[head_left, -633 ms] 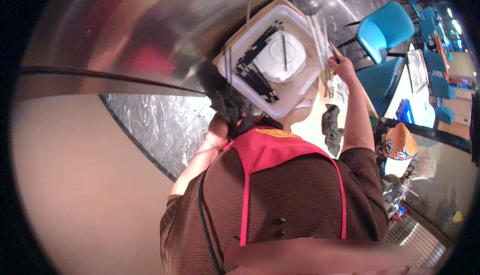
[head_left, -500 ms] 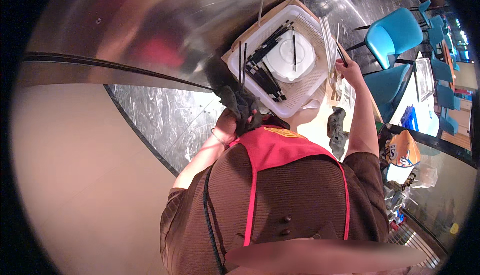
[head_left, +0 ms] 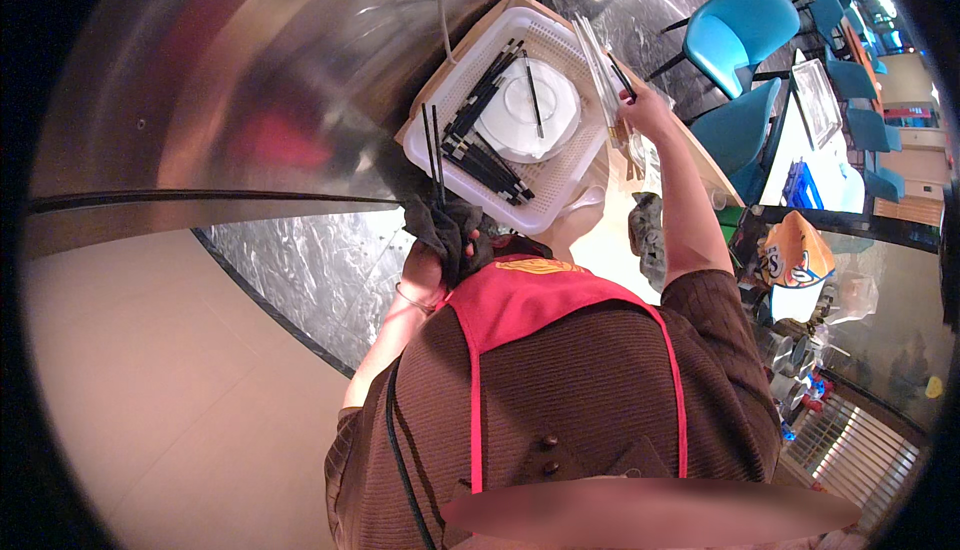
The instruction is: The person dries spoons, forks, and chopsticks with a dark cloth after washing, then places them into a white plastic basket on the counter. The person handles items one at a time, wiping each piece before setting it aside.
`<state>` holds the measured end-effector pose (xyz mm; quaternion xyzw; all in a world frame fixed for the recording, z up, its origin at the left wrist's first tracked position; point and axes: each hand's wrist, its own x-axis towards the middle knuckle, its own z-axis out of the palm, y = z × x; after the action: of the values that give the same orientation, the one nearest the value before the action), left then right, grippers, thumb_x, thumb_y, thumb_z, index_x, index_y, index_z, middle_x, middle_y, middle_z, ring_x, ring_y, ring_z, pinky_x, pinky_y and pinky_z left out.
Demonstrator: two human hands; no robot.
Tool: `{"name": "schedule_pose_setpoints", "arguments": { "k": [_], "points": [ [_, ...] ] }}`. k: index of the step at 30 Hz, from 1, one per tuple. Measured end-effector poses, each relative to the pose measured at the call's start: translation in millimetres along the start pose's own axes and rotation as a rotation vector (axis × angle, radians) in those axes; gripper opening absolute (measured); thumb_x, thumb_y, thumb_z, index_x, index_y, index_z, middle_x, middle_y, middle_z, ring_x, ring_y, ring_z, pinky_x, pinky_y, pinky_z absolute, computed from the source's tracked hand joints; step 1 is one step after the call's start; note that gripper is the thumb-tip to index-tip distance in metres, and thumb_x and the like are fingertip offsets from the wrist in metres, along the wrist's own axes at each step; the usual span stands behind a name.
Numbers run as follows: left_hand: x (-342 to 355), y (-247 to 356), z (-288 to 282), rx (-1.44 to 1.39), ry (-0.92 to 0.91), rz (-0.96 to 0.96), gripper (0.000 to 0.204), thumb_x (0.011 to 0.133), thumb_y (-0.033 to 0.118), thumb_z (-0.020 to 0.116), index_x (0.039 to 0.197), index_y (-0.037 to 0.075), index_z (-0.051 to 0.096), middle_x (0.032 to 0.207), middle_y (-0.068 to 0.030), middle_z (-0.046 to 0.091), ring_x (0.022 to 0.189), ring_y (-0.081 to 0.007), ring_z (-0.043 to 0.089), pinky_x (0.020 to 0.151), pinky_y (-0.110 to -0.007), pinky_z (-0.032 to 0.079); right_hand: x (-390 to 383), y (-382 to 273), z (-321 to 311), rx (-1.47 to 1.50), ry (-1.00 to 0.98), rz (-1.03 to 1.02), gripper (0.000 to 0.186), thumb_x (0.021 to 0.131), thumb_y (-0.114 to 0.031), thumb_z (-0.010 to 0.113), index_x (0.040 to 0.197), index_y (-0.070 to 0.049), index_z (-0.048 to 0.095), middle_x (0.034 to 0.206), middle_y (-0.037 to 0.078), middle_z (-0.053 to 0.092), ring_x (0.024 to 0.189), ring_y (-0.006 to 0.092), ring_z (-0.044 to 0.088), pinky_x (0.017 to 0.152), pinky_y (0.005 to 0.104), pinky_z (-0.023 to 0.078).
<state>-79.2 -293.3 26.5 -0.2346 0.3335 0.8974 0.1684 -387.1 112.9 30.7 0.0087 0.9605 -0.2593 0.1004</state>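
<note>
My left hand is closed around a crumpled dark cloth. Two black chopsticks stand up out of the cloth. To the right, my right hand pinches a slim black chopstick beside a bundle of long pale sticks or sleeves; whether it holds one or more is unclear. Between my hands sits a white plastic basket. In it are a round white plate, a single chopstick lying on that, and several black chopsticks with silvery bands at its left side.
A dark grey crumpled cloth or bag lies on the tabletop right of the basket. Shiny metal panelling rises at the left. Teal chairs stand beyond the table, and an orange-and-white package is at the right.
My view has shifted, so the basket and both hands appear further left. Both hands keep their grips, with little visible change relative to the basket.
</note>
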Motion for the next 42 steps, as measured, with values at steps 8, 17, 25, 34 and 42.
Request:
{"name": "schedule_pose_setpoints", "arguments": {
  "k": [8, 17, 25, 34, 42],
  "points": [
    [0, -3, 7, -0.141, -0.036, -0.035, 0.034, 0.105, 0.027, 0.061, 0.131, 0.005, 0.063, 0.108, -0.0126, 0.073, 0.082, -0.0184, 0.068, 0.075, -0.032, 0.057, -11, 7, -10, 0.073, -0.012, 0.046, 0.019, 0.086, -0.01, 0.066, 0.103, -0.003, 0.068, 0.083, 0.013, 0.069, 0.066, 0.0239, 0.07, 0.062, 0.0394, 0.055],
    [2, -9, 17, -0.051, -0.014, -0.051, 0.033, 0.106, 0.037, 0.06, 0.121, 0.008, 0.064, 0.101, -0.0085, 0.072, 0.08, -0.0184, 0.066, 0.076, -0.035, 0.056, -11, 36, 3, 0.112, -0.06, 0.049, 0.023, 0.09, -0.016, 0.064, 0.108, -0.003, 0.069, 0.084, 0.019, 0.072, 0.072, 0.0294, 0.072, 0.07, 0.0431, 0.055],
    [-2, -5, 31, -0.227, -0.017, -0.129, 0.037, 0.109, 0.027, 0.052, 0.135, 0.002, 0.062, 0.117, -0.015, 0.073, 0.097, -0.0239, 0.071, 0.09, -0.038, 0.06, -42, -27, -26, 0.399, 0.094, 0.005, 0.035, 0.105, -0.036, 0.063, 0.112, -0.003, 0.071, 0.092, 0.007, 0.072, 0.067, 0.0144, 0.064, 0.061, 0.0312, 0.052],
    [28, -26, 70, 0.086, -0.362, -0.045, 0.036, 0.109, 0.021, 0.048, 0.135, 0.001, 0.062, 0.124, -0.0141, 0.071, 0.111, -0.0254, 0.07, 0.101, -0.039, 0.056, -134, -170, 18, 1.423, -0.462, -0.006, 0.054, 0.113, -0.045, 0.043, 0.128, 0.003, 0.064, 0.114, 0.013, 0.075, 0.099, 0.0204, 0.072, 0.091, 0.0338, 0.055],
    [20, -24, 121, 0.388, -0.408, -0.071, 0.025, 0.108, 0.027, 0.054, 0.116, 0.007, 0.065, 0.098, -0.0046, 0.069, 0.091, -0.0162, 0.066, 0.081, -0.031, 0.054, -174, -155, 24, 0.781, -0.672, -0.229, 0.051, 0.11, -0.046, 0.049, 0.121, -0.003, 0.074, 0.104, 0.01, 0.075, 0.1, 0.0183, 0.069, 0.095, 0.0335, 0.053]
  ]
}}
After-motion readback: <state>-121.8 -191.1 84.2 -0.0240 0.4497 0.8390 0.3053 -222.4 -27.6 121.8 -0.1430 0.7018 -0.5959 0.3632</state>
